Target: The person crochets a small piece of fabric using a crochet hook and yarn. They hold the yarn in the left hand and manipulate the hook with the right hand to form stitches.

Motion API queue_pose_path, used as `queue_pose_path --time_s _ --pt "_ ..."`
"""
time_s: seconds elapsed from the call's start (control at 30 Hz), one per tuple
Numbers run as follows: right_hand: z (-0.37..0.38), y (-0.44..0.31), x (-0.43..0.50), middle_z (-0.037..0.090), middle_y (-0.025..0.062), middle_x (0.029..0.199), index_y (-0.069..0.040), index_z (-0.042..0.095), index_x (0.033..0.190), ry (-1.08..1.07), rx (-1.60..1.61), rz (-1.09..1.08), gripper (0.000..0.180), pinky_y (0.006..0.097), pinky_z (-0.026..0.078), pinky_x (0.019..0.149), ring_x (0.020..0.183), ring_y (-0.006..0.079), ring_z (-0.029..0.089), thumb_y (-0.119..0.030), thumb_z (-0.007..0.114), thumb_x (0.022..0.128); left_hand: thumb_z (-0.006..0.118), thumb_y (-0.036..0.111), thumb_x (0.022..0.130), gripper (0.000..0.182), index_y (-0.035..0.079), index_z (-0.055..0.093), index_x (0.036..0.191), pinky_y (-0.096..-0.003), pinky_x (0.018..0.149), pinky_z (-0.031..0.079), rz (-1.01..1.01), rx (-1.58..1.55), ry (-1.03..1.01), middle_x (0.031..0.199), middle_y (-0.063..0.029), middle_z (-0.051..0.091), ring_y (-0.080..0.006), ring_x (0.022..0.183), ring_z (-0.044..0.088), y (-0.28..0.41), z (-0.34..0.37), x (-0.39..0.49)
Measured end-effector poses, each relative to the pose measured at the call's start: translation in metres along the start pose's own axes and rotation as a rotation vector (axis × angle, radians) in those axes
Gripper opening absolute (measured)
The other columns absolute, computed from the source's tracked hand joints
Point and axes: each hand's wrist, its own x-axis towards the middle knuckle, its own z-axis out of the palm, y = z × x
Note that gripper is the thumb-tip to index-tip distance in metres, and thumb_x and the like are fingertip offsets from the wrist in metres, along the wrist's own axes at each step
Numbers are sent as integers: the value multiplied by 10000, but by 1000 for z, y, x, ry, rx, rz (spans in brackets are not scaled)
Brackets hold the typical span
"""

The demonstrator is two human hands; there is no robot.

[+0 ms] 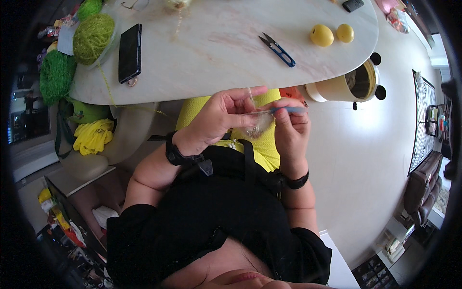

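Observation:
Over my lap, just off the table's edge, my left hand (pixel 231 112) pinches a small pale crocheted piece (pixel 254 126), with a thin strand of yarn looped round its raised index finger. My right hand (pixel 293 121) grips a crochet hook with a blue-grey handle (pixel 288 109); the hook's tip meets the work between both hands, and the stitches are too blurred to make out. Pale yarn (pixel 178 18) trails from a ball at the table's far edge. Blue-handled thread snips (pixel 278 50) lie on the marble table (pixel 216 68), beyond my hands.
Two yellow round objects (pixel 322 35) sit at the right of the table. A dark phone (pixel 130 53) lies at the left, near olive-green yarn (pixel 94 39) and dark green yarn (pixel 57 77). Right of the table stands a cream bin (pixel 335 88). A chair (pixel 133 133) with a yellow bag is at the left.

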Motion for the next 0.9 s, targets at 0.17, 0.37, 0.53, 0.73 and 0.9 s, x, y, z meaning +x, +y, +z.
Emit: queue_pose_path --time_s 0.17,0.37,0.53,0.73,0.9 --pt "-5 -4 1 650 146 972 -11 484 1041 -85 -89 -161 69 344 501 861 912 229 647 -46 449 994 647 -38 805 277 -44 618 1081 -206 793 482 -15 118 21 932 -30 654 -50 796 598 18 -3 -4" --pt "-4 -15 2 654 174 929 -18 503 987 -213 -516 -449 60 353 519 743 829 270 665 13 467 951 648 -15 822 187 -45 644 1006 -198 795 480 26 174 8 938 -44 648 -53 805 602 23 -6 -4" --pt "3 -8 2 664 154 908 -39 512 969 -199 -474 -578 33 357 506 724 805 264 657 -35 480 964 666 19 834 243 -41 626 1067 -215 847 469 -2 24 -40 1029 -58 634 -73 881 607 13 -9 -3" --pt "6 4 -4 626 115 966 -79 582 1002 -80 -716 -717 147 361 499 738 859 265 619 -42 602 861 636 52 885 441 -29 503 1298 -229 877 464 3 -290 -27 1007 -16 622 -80 915 601 -10 5 -1" --pt "1 4 2 571 44 1018 -192 660 1034 -156 -1388 -1079 356 354 492 735 887 217 581 -110 719 692 632 61 894 538 -33 417 1377 -218 862 457 -1 -298 14 920 20 593 -63 870 579 -16 7 -1"
